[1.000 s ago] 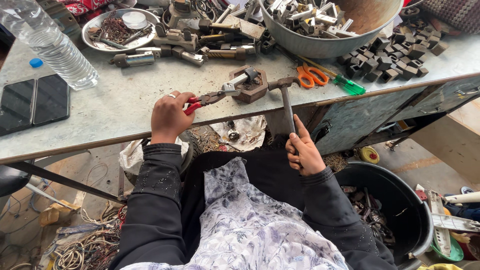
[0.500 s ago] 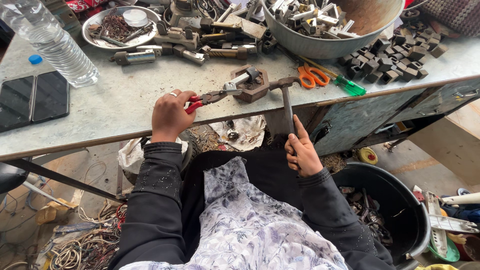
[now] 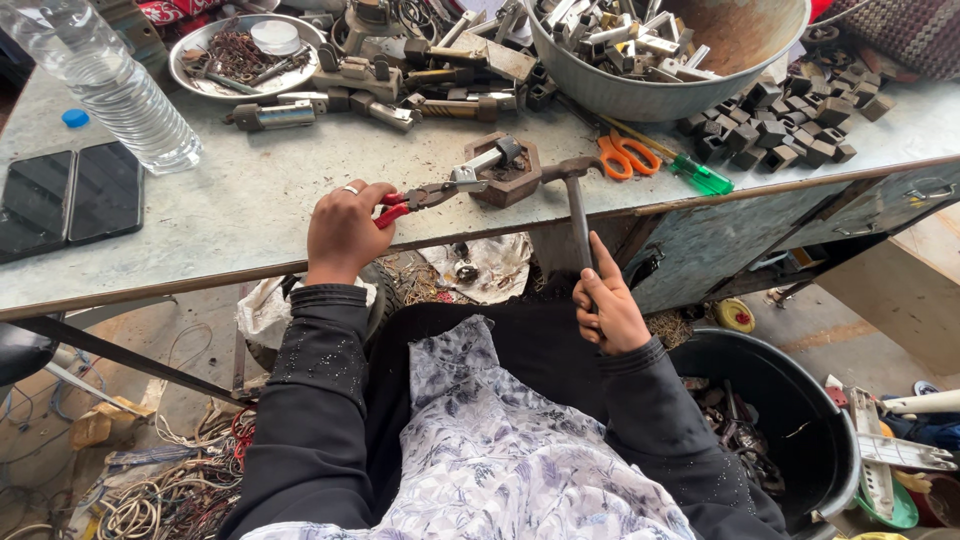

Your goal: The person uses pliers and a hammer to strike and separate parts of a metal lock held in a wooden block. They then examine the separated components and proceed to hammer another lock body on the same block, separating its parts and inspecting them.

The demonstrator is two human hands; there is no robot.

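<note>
A small metal part [image 3: 468,176] sits on a rusty hexagonal block [image 3: 505,170] near the front edge of the desk [image 3: 250,210], pinched in the nose of red-handled pliers [image 3: 425,195]. The left hand [image 3: 343,230] has its fingers closed round the plier handles, steadying the part on the block. The right hand [image 3: 607,310] grips the hammer [image 3: 575,200] low on its shaft, fingers wrapped shut, with the head resting at the block's right side. Against half a second ago little has shifted: hammer head and pliers sit in nearly the same places, so this looks like a pause with the part held on the block. Orange scissors [image 3: 625,155] and a green-handled screwdriver [image 3: 700,177] lie just right; a water bottle [image 3: 110,85] stands far left
</note>
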